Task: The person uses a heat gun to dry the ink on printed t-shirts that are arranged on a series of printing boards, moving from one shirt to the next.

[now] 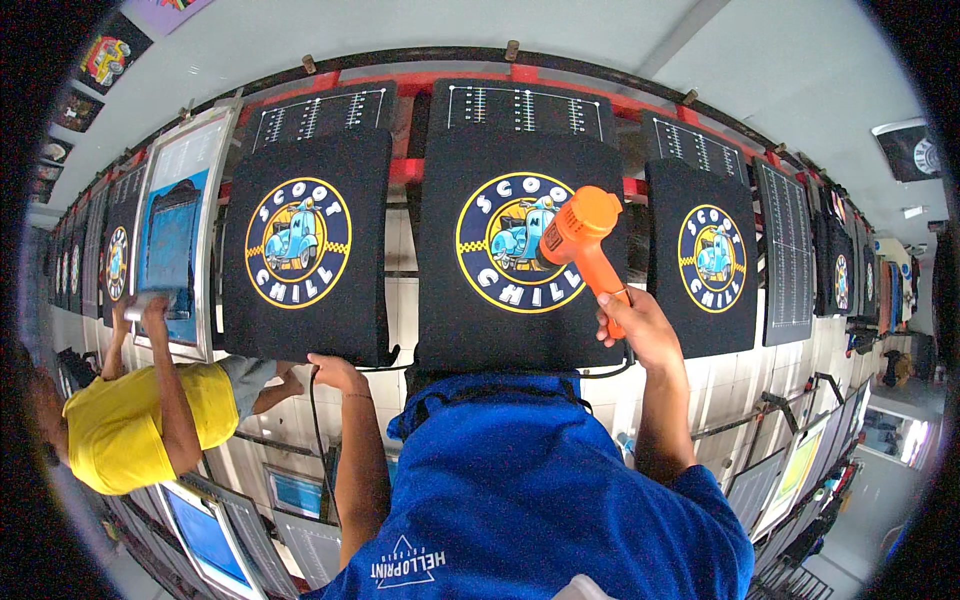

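My right hand (pixel 640 325) grips the handle of an orange heat gun (pixel 590 222). Its nozzle is over the round scooter print of the middle black T-shirt (pixel 450 335), which is stretched on a flat board. A black cord (pixel 605 374) runs from the gun's handle leftward past my waist. At the lower edge of the left black T-shirt (pixel 300 335), my left hand (pixel 338 373) is closed around this cord, which hangs down below it. A third black T-shirt (pixel 700 335) with the same print lies to the right.
To the left, a person in a yellow shirt (pixel 150 420) works at a blue screen frame (pixel 170 240) with both hands. Dark gridded boards (pixel 785 250) continue along the red rail (pixel 405 172). Behind me stand more boards and screen frames (pixel 205 535).
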Tool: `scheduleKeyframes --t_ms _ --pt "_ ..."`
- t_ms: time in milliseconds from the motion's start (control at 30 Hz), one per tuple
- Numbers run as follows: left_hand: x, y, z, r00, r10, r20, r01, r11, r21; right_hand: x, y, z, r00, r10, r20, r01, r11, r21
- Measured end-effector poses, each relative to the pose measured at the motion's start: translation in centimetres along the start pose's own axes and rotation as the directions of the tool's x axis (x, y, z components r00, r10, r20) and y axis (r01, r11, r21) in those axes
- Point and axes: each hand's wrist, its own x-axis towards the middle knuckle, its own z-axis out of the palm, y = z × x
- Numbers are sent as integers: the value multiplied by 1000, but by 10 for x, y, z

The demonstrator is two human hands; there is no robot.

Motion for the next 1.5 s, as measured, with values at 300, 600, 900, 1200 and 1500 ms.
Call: scheduleKeyframes --t_ms 300,600,900,1200,1500 --pt "86 -8 -15 979 -87 182 139 946 -294 4 -4 18 996 -32 -81 34 999 17" --pt "242 -70 -10 999 25 -46 -27 999 -41 -9 3 22 991 21 -133 -22 1000 -2" --pt "188 -3 -3 983 102 -150 -70 977 203 -31 10 31 977 22 -210 -26 1000 -16" --pt "154 -12 5 982 33 -185 -20 997 70 -30 15 35 978 24 -207 -31 999 -29" --pt "122 -9 5 963 -85 -257 80 996 -30 -23 8 27 971 70 -228 -47 993 104"
